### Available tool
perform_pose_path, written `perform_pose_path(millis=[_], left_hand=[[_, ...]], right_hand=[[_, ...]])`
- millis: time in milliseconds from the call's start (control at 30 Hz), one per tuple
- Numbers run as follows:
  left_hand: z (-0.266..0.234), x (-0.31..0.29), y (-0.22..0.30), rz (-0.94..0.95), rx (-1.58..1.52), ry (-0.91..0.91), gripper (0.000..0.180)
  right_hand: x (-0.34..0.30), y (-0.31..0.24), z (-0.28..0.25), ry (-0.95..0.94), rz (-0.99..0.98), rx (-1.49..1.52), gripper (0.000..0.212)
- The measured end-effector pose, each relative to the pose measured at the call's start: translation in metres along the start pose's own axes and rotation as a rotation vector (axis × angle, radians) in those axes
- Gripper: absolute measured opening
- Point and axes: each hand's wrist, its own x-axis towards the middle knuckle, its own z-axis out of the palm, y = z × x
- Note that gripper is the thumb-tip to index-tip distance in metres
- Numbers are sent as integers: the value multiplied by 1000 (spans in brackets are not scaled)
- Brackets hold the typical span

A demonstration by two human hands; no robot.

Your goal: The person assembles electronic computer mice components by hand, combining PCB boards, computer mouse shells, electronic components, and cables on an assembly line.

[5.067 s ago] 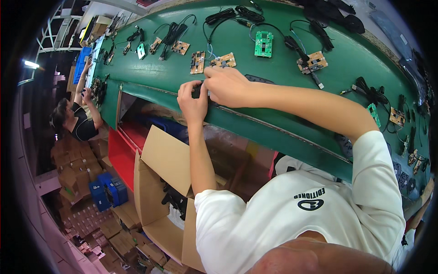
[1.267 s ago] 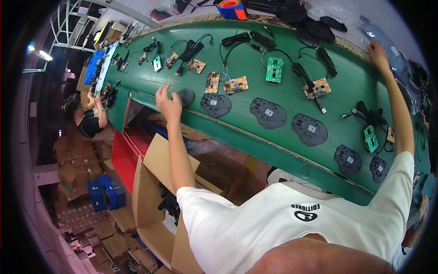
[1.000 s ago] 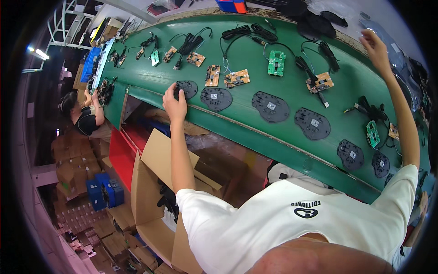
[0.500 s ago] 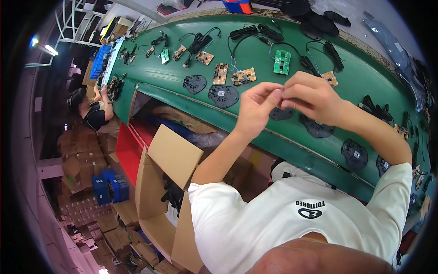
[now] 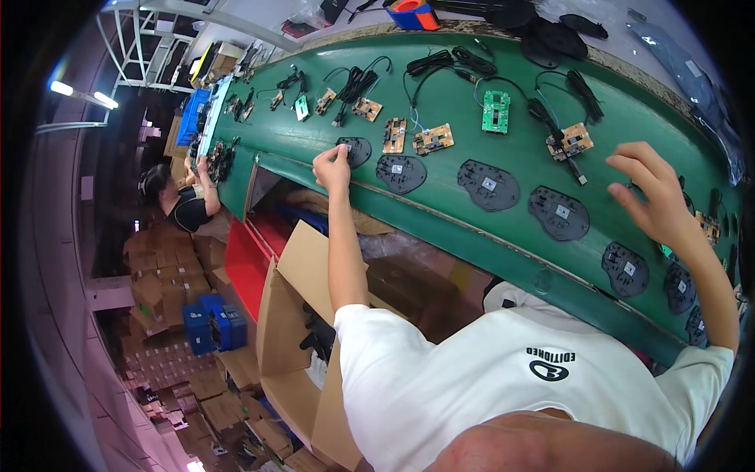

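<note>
My left hand (image 5: 332, 167) is closed in a pinch over the left edge of a black mouse-shaped base plate (image 5: 359, 153). Whatever is between those fingertips is too small to make out. To the right, my right hand (image 5: 654, 193) hovers above the green work surface (image 5: 314, 86) with fingers apart, holding nothing. Between the hands lies a row of similar black base plates (image 5: 489, 186), several with a small white square label (image 5: 562, 212). Nearest my right hand, a brown circuit board (image 5: 572, 142) with a black cable (image 5: 584, 96) rests on the surface.
Farther back are a green circuit board (image 5: 496, 111), brown boards (image 5: 434, 139) and coiled cables (image 5: 358, 82). An orange-and-blue tape dispenser (image 5: 413, 14) stands at the far edge. Below the bench are an open cardboard box (image 5: 287, 346) and a red bin (image 5: 250, 263). A co-worker (image 5: 177, 200) works at far left.
My hands were together with fingertips touching; they have parted. The left has moved left to the base plate, and the right has swung right and opened. The view has shifted slightly.
</note>
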Motion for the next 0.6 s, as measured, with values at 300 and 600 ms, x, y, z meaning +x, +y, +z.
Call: perform_pose_path(millis=[300,600], left_hand=[[3,2,3,131,-256,-105,25],[10,-55,109,433,-300,35,22]], right_hand=[[-46,3,-46,140,158,-165,28],[-91,-7,-85,201,267,-348,26]])
